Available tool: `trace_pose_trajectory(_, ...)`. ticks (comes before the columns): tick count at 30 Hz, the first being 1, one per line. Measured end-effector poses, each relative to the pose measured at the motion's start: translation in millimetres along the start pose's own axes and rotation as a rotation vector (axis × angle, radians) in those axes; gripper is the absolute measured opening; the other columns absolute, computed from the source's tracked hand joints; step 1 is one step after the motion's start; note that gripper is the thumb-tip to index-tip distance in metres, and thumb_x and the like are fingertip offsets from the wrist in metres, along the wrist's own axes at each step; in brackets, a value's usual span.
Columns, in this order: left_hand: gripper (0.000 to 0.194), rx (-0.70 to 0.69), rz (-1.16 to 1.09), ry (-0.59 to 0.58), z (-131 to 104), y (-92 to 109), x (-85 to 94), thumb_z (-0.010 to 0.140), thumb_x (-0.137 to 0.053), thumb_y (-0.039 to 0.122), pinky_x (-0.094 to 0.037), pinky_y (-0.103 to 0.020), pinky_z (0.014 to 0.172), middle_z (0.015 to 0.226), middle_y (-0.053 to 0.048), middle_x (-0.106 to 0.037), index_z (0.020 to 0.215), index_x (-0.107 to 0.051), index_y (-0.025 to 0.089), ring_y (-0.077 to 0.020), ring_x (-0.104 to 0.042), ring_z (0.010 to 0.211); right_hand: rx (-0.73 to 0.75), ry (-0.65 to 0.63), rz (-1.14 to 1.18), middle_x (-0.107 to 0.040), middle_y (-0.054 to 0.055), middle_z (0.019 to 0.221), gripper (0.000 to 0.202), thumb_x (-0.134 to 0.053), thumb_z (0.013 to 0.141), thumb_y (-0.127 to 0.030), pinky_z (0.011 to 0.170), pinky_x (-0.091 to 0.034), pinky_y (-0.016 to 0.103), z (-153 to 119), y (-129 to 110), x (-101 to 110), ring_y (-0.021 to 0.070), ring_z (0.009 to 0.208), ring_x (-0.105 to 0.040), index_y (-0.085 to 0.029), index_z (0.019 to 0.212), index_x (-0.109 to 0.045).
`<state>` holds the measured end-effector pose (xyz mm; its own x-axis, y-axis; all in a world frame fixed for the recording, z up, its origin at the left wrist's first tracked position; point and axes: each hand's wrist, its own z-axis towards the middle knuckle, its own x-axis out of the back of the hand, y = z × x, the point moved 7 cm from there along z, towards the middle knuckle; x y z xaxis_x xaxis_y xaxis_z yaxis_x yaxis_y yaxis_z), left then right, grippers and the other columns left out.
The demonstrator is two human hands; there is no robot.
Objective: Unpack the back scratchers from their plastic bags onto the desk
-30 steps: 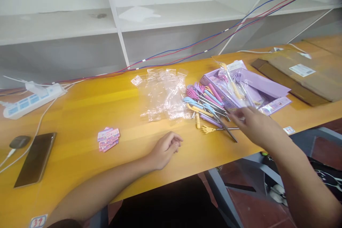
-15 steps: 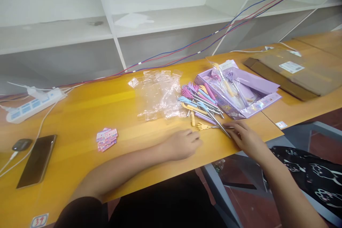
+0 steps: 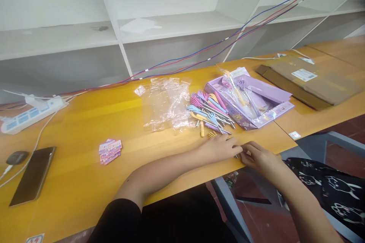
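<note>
My left hand (image 3: 220, 149) lies palm down over the metal rod of a blue-headed back scratcher (image 3: 212, 118), its fingers curled around the rod. Close beside it, my right hand (image 3: 258, 155) has thumb and fingers pinched at the rod's lower end, partly hidden between the hands. A yellow back scratcher head (image 3: 212, 134) peeks out behind my left hand. Just beyond lies a heap of back scratchers (image 3: 209, 102) with pink, purple, blue and yellow hand-shaped heads and coloured handles.
Clear plastic bags (image 3: 168, 104) lie left of the heap. A purple display box (image 3: 273, 90) holds bagged back scratchers, with a cardboard box (image 3: 310, 79) beyond. Small printed cards (image 3: 110, 151), a phone (image 3: 33, 174) and a power strip (image 3: 34, 114) are on the left. Cables (image 3: 182, 60) run behind.
My left hand has moved right, from the table onto the rod beside my right hand. My right hand has shifted slightly down at the rod's end. The view has turned slightly.
</note>
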<state>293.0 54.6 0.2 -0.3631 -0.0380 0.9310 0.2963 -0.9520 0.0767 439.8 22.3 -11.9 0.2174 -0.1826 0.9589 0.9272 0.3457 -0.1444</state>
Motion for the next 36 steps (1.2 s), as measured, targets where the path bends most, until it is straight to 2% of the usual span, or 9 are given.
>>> trace_pose_trajectory(4, 0.029, 0.006, 0.037, -0.008, -3, -3, 3.9, 0.108, -0.044, 0.014, -0.049, -0.031, 0.069, 0.107, -0.012, -0.067, 0.105, -0.072, 0.018, -0.0244, -0.065, 0.095, 0.020, -0.022, 0.073, -0.070, 0.007, 0.093, 0.014, -0.053, 0.102, -0.029, 0.055, -0.046, 0.025, -8, -2, 2, 0.0157, 0.069, -0.070, -0.021, 0.096, -0.063)
trace_pose_trajectory(7, 0.030, -0.023, 0.078, 0.020, -5, -8, 9.1, 0.108, -0.045, 0.015, -0.044, -0.029, 0.063, 0.105, -0.014, -0.068, 0.095, -0.071, 0.015, -0.0254, -0.064, 0.096, -0.010, -0.024, 0.093, -0.069, 0.006, 0.091, 0.011, -0.054, 0.099, -0.028, 0.056, -0.046, 0.027, -16, 5, 3, 0.0159, 0.067, -0.069, -0.021, 0.098, -0.064)
trace_pose_trajectory(11, 0.024, -0.110, 0.167, 0.060, -7, -14, 25.3, 0.104, -0.049, 0.007, -0.044, -0.032, 0.073, 0.099, -0.015, -0.066, 0.093, -0.070, 0.011, -0.0234, -0.061, 0.092, -0.082, 0.014, 0.085, -0.070, 0.005, 0.089, 0.014, -0.055, 0.096, -0.031, 0.063, -0.051, 0.029, -32, 23, 9, 0.0166, 0.065, -0.068, -0.022, 0.097, -0.065)
trace_pose_trajectory(18, 0.030, -0.094, 0.210, 0.015, 2, -60, 47.7, 0.105, -0.042, 0.005, -0.044, -0.035, 0.082, 0.108, -0.017, -0.067, 0.105, -0.072, 0.007, -0.0250, -0.061, 0.097, -0.255, 0.117, -0.013, -0.070, 0.007, 0.083, 0.015, -0.057, 0.090, -0.044, 0.055, -0.047, 0.038, -42, 43, 54, 0.0243, 0.061, -0.065, -0.029, 0.091, -0.061)
trace_pose_trajectory(21, 0.028, 0.042, 0.203, -0.044, 8, -90, 39.7, 0.104, -0.045, 0.005, -0.047, -0.037, 0.086, 0.112, -0.019, -0.067, 0.104, -0.073, 0.007, -0.0286, -0.060, 0.108, -0.330, 0.158, -0.042, -0.069, 0.008, 0.081, 0.014, -0.060, 0.090, -0.043, 0.057, -0.046, 0.039, -16, 37, 72, 0.0253, 0.063, -0.065, -0.029, 0.093, -0.063)
trace_pose_trajectory(24, 0.026, 0.072, 0.179, -0.075, 12, -101, 29.6, 0.103, -0.049, 0.006, -0.050, -0.039, 0.089, 0.115, -0.020, -0.067, 0.104, -0.074, 0.008, -0.0302, -0.060, 0.113, -0.306, 0.217, -0.035, -0.071, 0.010, 0.088, 0.019, -0.059, 0.093, -0.041, 0.064, -0.047, 0.037, 35, 21, 77, 0.0228, 0.067, -0.064, -0.024, 0.096, -0.066)
trace_pose_trajectory(27, 0.022, 0.059, 0.171, -0.096, 11, -97, 26.7, 0.102, -0.054, 0.007, -0.051, -0.038, 0.090, 0.116, -0.018, -0.067, 0.114, -0.072, 0.008, -0.0292, -0.061, 0.113, -0.181, 0.208, 0.049, -0.071, 0.012, 0.093, 0.022, -0.058, 0.094, -0.038, 0.070, -0.049, 0.035, 98, 5, 62, 0.0209, 0.071, -0.063, -0.019, 0.099, -0.070)
trace_pose_trajectory(31, 0.028, 0.082, 0.203, -0.049, -1, -83, 41.2, 0.106, -0.045, 0.009, -0.049, -0.037, 0.086, 0.114, -0.015, -0.068, 0.123, -0.067, 0.009, -0.0278, -0.061, 0.107, -0.081, 0.122, 0.112, -0.070, 0.011, 0.092, 0.016, -0.059, 0.089, -0.028, 0.073, -0.052, 0.035, 162, 0, 26, 0.0212, 0.073, -0.063, -0.018, 0.094, -0.071)
trace_pose_trajectory(36, 0.030, 0.078, 0.198, 0.005, -29, -58, 58.4, 0.106, -0.039, 0.008, -0.047, -0.038, 0.082, 0.102, -0.013, -0.065, 0.102, -0.068, 0.010, -0.0276, -0.059, 0.099, -0.026, 0.049, 0.145, -0.071, 0.012, 0.095, 0.014, -0.059, 0.091, -0.025, 0.073, -0.052, 0.035, 180, -3, 3, 0.0217, 0.075, -0.064, -0.017, 0.094, -0.070)
